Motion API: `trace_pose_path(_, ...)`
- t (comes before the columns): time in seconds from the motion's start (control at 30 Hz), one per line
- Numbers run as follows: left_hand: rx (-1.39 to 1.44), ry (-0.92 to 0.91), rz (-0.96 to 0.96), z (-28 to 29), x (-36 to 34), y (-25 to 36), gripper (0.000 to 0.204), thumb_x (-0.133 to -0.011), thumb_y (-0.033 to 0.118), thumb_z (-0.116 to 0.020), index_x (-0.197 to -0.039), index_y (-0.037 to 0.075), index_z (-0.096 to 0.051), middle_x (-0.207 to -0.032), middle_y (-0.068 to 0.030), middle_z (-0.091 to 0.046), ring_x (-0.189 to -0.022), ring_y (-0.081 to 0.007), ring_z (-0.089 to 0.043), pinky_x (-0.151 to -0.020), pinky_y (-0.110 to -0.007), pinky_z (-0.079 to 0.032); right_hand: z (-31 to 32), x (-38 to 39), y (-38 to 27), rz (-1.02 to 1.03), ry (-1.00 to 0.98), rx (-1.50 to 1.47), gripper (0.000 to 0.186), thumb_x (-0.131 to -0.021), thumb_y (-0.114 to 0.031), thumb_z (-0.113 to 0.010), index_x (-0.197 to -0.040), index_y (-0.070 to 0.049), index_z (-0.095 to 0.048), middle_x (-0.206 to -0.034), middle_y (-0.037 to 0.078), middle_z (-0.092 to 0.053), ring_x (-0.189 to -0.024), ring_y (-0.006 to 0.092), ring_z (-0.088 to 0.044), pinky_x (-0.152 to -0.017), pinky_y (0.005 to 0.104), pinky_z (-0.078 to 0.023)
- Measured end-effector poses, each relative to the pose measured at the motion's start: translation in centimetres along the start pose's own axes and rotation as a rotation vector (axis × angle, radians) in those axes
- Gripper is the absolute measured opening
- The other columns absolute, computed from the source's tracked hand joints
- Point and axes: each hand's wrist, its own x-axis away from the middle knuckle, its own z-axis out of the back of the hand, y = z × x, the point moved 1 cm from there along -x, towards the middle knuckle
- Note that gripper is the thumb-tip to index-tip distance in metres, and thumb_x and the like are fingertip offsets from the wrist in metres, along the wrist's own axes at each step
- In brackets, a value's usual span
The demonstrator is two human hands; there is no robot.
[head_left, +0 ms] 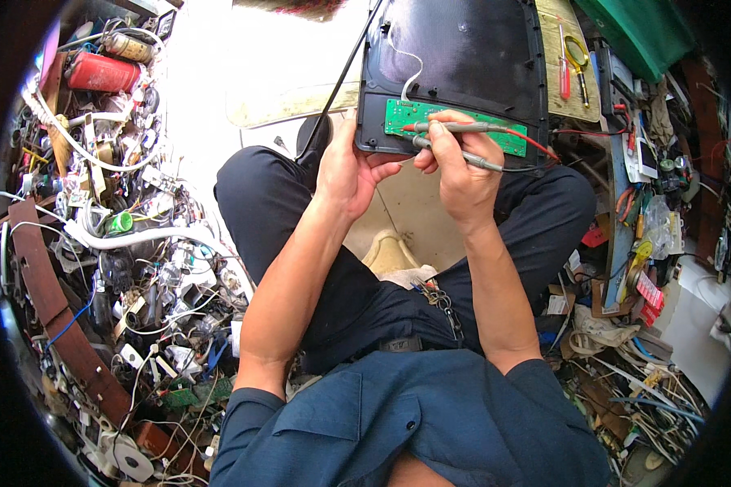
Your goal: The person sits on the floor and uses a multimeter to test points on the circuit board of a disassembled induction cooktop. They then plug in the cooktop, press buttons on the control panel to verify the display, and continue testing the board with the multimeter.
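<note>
Right hand (461, 174) levels probes (455, 127), tips leftward.

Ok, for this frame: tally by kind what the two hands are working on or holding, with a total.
Green circuit board, under the probe tips: 1
Black panel carrying the board, steadied by the left hand: 1
Grey test probes, both in the right hand: 2 (one with a red lead, one with a black lead)
Total: 4
</note>
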Motion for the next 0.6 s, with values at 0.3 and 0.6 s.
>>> trace_pose_path(0.3, 0.017, 0.031, 0.012, -1.4, 0.6, 0.4, 0.046, -0.108, 0.046, -0.045, -0.133, 0.011, -0.061, -0.128, -0.0101, -0.069, -0.116, -0.0251, -0.066, -0.096, -0.044, -0.051, 0.1, -0.4, 0.2, 0.083, -0.006, 0.121, 0.011, -0.097, -0.008, -0.060, -0.098, 0.001, -0.067, -0.075, 0.009, -0.068, -0.062, 0.0164, -0.065, -0.060, 0.0326, -0.053)
trace_pose_path(0.6, -0.038, 0.016, -0.032, -0.8, -0.1, -0.2, 0.044, -0.109, 0.046, -0.043, -0.124, 0.011, -0.064, -0.105, -0.0049, -0.077, -0.076, -0.0189, -0.076, -0.041, -0.020, -0.043, 1.0, -0.9, -0.2, 0.451, 0.057, 0.175, 0.007, -0.093, -0.003, -0.060, -0.091, 0.003, -0.062, -0.077, 0.011, -0.064, -0.055, 0.0175, -0.064, -0.056, 0.0324, -0.052)
